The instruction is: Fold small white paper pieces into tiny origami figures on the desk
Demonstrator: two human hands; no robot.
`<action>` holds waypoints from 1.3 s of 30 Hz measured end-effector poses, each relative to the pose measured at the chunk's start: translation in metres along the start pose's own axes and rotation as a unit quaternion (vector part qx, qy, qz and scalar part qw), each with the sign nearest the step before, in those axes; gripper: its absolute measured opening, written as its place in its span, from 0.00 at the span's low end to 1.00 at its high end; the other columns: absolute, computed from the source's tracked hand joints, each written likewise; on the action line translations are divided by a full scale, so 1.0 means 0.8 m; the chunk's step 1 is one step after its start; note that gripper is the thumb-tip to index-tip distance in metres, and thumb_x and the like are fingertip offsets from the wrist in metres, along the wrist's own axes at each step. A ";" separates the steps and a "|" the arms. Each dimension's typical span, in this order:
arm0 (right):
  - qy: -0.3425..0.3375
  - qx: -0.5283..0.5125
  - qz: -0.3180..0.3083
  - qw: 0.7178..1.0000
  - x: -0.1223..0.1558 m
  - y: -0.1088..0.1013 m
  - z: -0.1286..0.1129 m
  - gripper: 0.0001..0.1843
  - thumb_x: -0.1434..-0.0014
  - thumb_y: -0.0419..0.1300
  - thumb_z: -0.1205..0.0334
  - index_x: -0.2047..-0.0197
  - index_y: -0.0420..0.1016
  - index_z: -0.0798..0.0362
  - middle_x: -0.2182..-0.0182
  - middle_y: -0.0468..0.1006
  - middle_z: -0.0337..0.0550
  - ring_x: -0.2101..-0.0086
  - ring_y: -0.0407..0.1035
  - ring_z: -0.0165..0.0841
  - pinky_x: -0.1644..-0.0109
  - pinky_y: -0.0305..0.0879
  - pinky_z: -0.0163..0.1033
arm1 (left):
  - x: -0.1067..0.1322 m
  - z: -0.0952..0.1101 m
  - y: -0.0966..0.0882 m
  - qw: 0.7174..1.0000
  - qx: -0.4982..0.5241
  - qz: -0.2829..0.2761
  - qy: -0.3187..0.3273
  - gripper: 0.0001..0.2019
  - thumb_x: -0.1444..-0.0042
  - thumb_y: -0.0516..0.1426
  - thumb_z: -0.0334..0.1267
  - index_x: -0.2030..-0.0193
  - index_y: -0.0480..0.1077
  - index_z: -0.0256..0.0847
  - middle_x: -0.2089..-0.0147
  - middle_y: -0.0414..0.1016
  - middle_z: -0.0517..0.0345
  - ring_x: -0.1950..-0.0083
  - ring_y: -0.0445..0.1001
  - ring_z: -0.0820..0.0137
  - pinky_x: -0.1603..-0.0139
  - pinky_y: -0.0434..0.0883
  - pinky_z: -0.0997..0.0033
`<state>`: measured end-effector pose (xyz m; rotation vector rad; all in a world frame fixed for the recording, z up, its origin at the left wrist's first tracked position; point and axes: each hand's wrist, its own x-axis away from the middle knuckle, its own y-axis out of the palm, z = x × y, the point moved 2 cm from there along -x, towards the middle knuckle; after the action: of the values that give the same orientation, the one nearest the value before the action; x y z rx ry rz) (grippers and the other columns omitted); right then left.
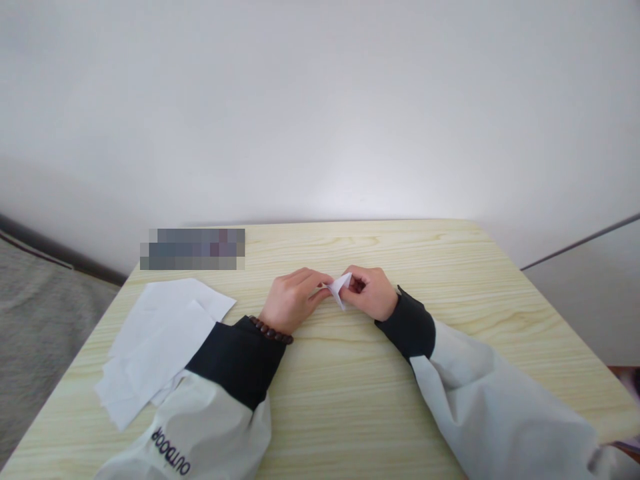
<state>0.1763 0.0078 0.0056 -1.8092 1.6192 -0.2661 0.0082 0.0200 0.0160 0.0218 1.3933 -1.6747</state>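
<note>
A small piece of folded white paper (340,287) is held between my two hands above the middle of the wooden table. My left hand (293,298), with a dark beaded bracelet at the wrist, pinches its left side between thumb and fingers. On the other side, my right hand (371,291) grips the paper with thumb and curled fingers. Pointed flaps stick out upward and downward between the hands. The fingers cover part of the paper, so its full folded shape is hidden.
Several loose white sheets (160,340) lie overlapping on the left of the table (340,413), partly under my left sleeve. A blurred-out dark object (193,249) rests at the back left corner. A white wall (320,113) stands behind the table.
</note>
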 end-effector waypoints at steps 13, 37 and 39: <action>0.003 -0.076 0.009 0.997 0.002 0.001 0.003 0.08 0.49 0.59 0.57 0.70 0.68 0.53 0.83 0.66 0.33 0.83 0.59 0.23 0.79 0.55 0.29 | -0.001 -0.001 -0.001 1.000 0.007 0.013 -0.010 0.05 0.44 0.56 0.36 0.65 0.73 0.39 0.68 0.78 0.58 0.70 0.72 0.75 0.68 0.67 0.77; -0.050 -0.120 0.007 0.991 0.005 -0.003 0.003 0.14 0.51 0.60 0.61 0.59 0.69 0.54 0.70 0.76 0.40 0.81 0.66 0.23 0.77 0.63 0.29 | -0.005 -0.006 -0.004 0.984 0.088 0.005 -0.155 0.12 0.46 0.55 0.45 0.67 0.74 0.39 0.73 0.76 0.60 0.78 0.66 0.77 0.74 0.64 0.78; -0.045 -0.113 0.005 0.993 0.004 -0.003 0.002 0.15 0.51 0.62 0.58 0.60 0.70 0.53 0.70 0.76 0.40 0.81 0.66 0.23 0.77 0.63 0.29 | -0.006 -0.006 -0.004 0.984 0.080 -0.011 -0.160 0.13 0.46 0.55 0.45 0.69 0.74 0.38 0.75 0.75 0.61 0.78 0.65 0.77 0.75 0.63 0.78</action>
<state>0.1797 0.0054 0.0046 -1.9506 1.6479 0.0039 0.0065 0.0262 0.0189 -0.1645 1.0211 -1.7187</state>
